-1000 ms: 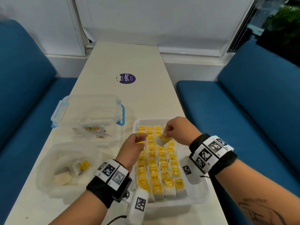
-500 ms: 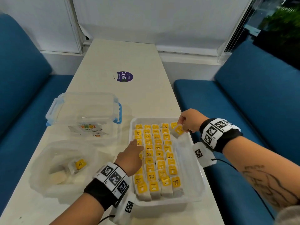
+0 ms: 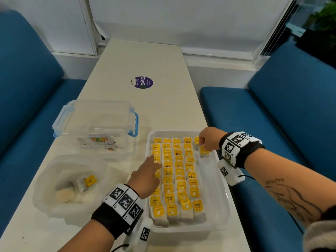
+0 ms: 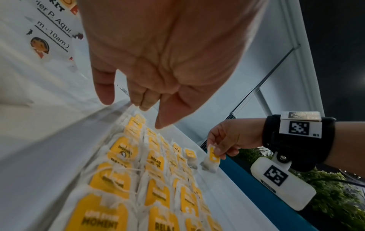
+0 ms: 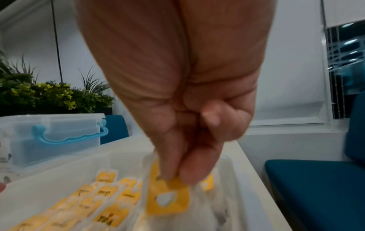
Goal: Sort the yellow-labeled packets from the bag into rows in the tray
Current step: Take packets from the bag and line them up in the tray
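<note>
A white tray [image 3: 222, 180] holds several rows of yellow-labeled packets [image 3: 174, 179]. At its far right corner my right hand [image 3: 207, 142] pinches one yellow-labeled packet [image 3: 204, 151] by its top edge, the packet's bottom low over the tray floor [image 4: 212, 161] [image 5: 168, 198]. My left hand [image 3: 147, 177] hovers over the tray's left rows with fingers straight and spread [image 4: 138, 100], holding nothing. A clear plastic bag [image 3: 60, 190] lies left of the tray with one yellow-labeled packet [image 3: 89, 180] and pale packets inside.
A clear lidded box [image 3: 94, 122] with blue clasps stands behind the bag. A purple round sticker [image 3: 143, 82] lies mid-table. Blue benches [image 3: 283, 124] flank the narrow white table [image 3: 145, 57]. The tray's right strip is bare.
My right hand carried the packet from the tray's middle to its far right corner and lowered it. My left hand let go, opened, and dropped lower over the left rows.
</note>
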A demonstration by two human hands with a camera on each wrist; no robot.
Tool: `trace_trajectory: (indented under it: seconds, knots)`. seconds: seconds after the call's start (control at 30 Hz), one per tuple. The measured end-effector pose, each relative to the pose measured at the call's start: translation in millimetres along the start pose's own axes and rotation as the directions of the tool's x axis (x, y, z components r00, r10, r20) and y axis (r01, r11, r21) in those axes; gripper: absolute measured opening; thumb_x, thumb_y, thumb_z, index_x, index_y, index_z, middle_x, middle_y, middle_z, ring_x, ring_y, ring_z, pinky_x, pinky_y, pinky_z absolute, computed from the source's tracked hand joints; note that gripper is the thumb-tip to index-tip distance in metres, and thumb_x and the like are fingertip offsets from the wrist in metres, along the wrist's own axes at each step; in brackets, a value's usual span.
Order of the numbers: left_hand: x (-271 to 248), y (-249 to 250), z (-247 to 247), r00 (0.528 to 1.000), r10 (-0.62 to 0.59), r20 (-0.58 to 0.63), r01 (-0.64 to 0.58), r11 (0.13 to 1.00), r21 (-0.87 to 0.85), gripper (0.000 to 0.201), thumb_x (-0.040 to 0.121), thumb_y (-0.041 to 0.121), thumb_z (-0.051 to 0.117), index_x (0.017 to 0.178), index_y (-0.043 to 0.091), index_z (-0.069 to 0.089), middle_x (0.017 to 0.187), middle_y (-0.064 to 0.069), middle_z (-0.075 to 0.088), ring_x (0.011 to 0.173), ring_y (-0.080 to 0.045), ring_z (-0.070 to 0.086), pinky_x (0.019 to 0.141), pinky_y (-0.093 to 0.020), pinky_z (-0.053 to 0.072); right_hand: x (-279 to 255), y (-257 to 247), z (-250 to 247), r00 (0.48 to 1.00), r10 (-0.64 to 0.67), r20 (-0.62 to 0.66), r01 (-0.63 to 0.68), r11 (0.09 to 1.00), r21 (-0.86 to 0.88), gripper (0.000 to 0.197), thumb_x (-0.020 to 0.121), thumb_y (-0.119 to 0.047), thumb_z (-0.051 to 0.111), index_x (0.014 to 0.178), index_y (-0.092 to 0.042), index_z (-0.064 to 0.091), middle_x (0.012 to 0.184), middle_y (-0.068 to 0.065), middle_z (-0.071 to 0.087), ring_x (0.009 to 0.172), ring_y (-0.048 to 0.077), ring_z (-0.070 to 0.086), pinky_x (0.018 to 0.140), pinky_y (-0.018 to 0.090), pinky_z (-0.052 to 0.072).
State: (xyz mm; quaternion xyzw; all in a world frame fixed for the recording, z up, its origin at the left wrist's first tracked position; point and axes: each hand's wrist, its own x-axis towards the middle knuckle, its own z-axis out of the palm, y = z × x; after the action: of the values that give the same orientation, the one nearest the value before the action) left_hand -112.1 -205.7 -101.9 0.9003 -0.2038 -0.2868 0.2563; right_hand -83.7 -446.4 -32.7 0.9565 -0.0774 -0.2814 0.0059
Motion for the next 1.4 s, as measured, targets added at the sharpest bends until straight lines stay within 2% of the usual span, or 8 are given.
trace_trajectory:
  seconds: [0.1, 0.2, 0.33, 0.57, 0.77, 0.93, 1.2, 1.4]
  knots:
    - [-1, 1, 0, 1.000, -0.003, -0.003, 0.003, 1.000, -0.024, 0.056, 0.092, 0.005, 0.043, 0.143, 0.025, 0.034, 0.159, 0.000, -0.003, 0.147, -0.012, -0.004, 0.115, -0.039, 0.022, 15, -4, 7, 0.993, -0.008, 0.114, 0.014, 0.999, -0.050, 0.034, 0.082, 0.002, 0.061, 0.114, -0.007, 0.065, 0.115, 0.009, 0.066, 0.072, 0.014, 0.055, 0.056, 0.016, 0.042]
    - [-2, 2, -2, 1.000, -0.008, 0.002, 0.008, 0.999, -0.043, 0.056, 0.091, 0.004, 0.043, 0.143, 0.025, 0.034, 0.159, 0.000, -0.003, 0.146, -0.012, -0.004, 0.116, -0.041, 0.020, 28, -8, 9, 0.991, 0.024, 0.135, -0.005, 0.991, -0.137, 0.029, 0.088, -0.007, 0.059, 0.117, -0.004, 0.063, 0.115, 0.009, 0.066, 0.072, 0.015, 0.053, 0.064, 0.020, 0.047]
    - [-4, 3, -3, 1.000, -0.011, 0.002, 0.011, 0.999, -0.043, 0.056, 0.092, 0.004, 0.043, 0.143, 0.025, 0.033, 0.159, 0.001, -0.002, 0.146, -0.011, -0.004, 0.117, -0.040, 0.018, 49, -5, 12, 0.996, 0.067, 0.051, -0.054, 0.973, -0.223, 0.028, 0.091, -0.014, 0.055, 0.113, 0.001, 0.063, 0.078, 0.007, 0.053, 0.083, 0.020, 0.047, 0.088, 0.030, 0.048]
    - [-5, 5, -3, 1.000, -0.019, 0.002, 0.019, 0.998, -0.059, 0.056, 0.092, 0.003, 0.043, 0.143, 0.024, 0.034, 0.159, 0.002, -0.002, 0.146, -0.010, -0.004, 0.117, -0.040, 0.017, 64, -3, 13, 0.991, 0.094, 0.096, -0.069, 0.969, -0.238, 0.029, 0.088, -0.018, 0.062, 0.111, -0.002, 0.065, 0.091, 0.010, 0.058, 0.084, 0.020, 0.050, 0.085, 0.031, 0.047]
    - [-4, 6, -3, 1.000, -0.023, -0.010, 0.022, 0.998, -0.061, 0.056, 0.091, 0.003, 0.044, 0.142, 0.025, 0.036, 0.159, 0.002, -0.001, 0.146, -0.011, -0.004, 0.116, -0.041, 0.020, 71, 6, 16, 0.995, 0.095, -0.024, -0.098, 0.982, -0.163, 0.011, 0.089, -0.012, 0.054, 0.081, -0.008, 0.061, 0.061, 0.002, 0.047, 0.073, 0.024, 0.054, 0.067, 0.029, 0.044]
    - [-3, 5, -2, 1.000, -0.024, -0.002, 0.024, 0.997, -0.067, 0.056, 0.091, 0.003, 0.043, 0.142, 0.025, 0.035, 0.159, 0.002, -0.001, 0.146, -0.010, -0.004, 0.116, -0.041, 0.020, 71, 5, 16, 0.992, 0.074, -0.099, -0.087, 0.987, -0.134, 0.013, 0.089, -0.009, 0.051, 0.077, -0.009, 0.056, 0.078, 0.006, 0.055, 0.073, 0.024, 0.055, 0.066, 0.027, 0.045]
    - [-4, 7, -4, 0.999, -0.022, 0.038, 0.024, 0.997, -0.068, 0.057, 0.092, 0.005, 0.043, 0.144, 0.025, 0.031, 0.159, 0.000, -0.003, 0.146, -0.011, -0.005, 0.118, -0.039, 0.015, 58, 6, 1, 0.977, 0.094, -0.190, -0.094, 0.996, 0.013, 0.026, 0.088, -0.002, 0.050, 0.110, -0.006, 0.063, 0.113, 0.011, 0.063, 0.102, 0.027, 0.061, 0.085, 0.034, 0.052]
    - [-30, 2, -36, 0.990, 0.028, -0.137, -0.064, 0.961, -0.268, 0.045, 0.093, 0.010, 0.050, 0.135, 0.023, 0.046, 0.149, 0.002, 0.036, 0.134, -0.011, 0.037, 0.100, -0.017, 0.029, 28, -5, -38, 0.900, 0.159, -0.405, -0.004, 0.934, 0.358, 0.018, 0.087, -0.002, 0.057, 0.101, -0.008, 0.066, 0.115, 0.013, 0.062, 0.105, 0.029, 0.059, 0.086, 0.033, 0.047]
